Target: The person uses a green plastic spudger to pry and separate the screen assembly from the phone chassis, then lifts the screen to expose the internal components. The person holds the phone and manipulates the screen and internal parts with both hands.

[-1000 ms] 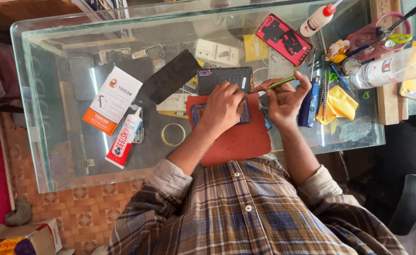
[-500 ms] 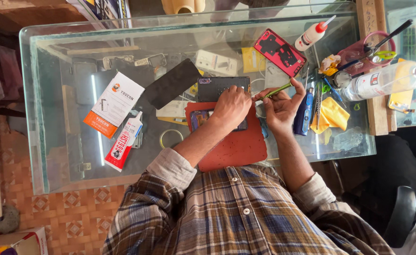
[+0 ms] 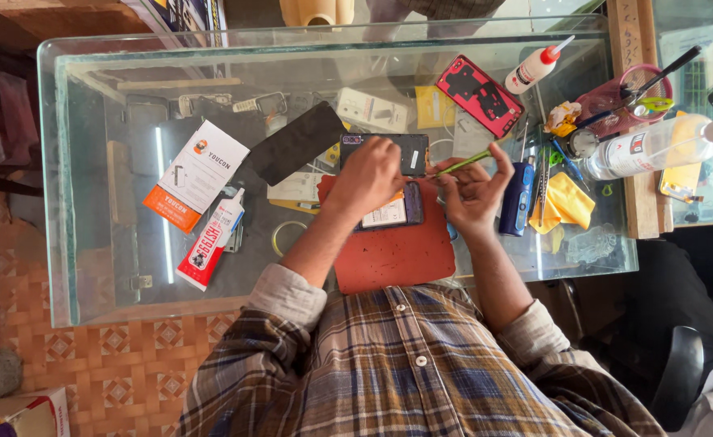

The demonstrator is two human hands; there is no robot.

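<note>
Both hands are meeting over the opened phone (image 3: 389, 212) lying on the red mat (image 3: 397, 251): left hand (image 3: 370, 176) is pressing down on the phone, right hand (image 3: 473, 190) is pinching a green tool (image 3: 463, 163) aimed at its top edge. Keeping the tip shallow would likely spare the parts inside. At two o'clock, a pink cup (image 3: 615, 101) is holding tools.

A red-brown mat (image 3: 401, 255) lies under a dark phone (image 3: 389, 212). The tool (image 3: 463, 163) is green, the cloth (image 3: 568, 202) yellow, the shirt (image 3: 421, 372) brown-blue plaid, far phone back (image 3: 479, 86) red.
</note>
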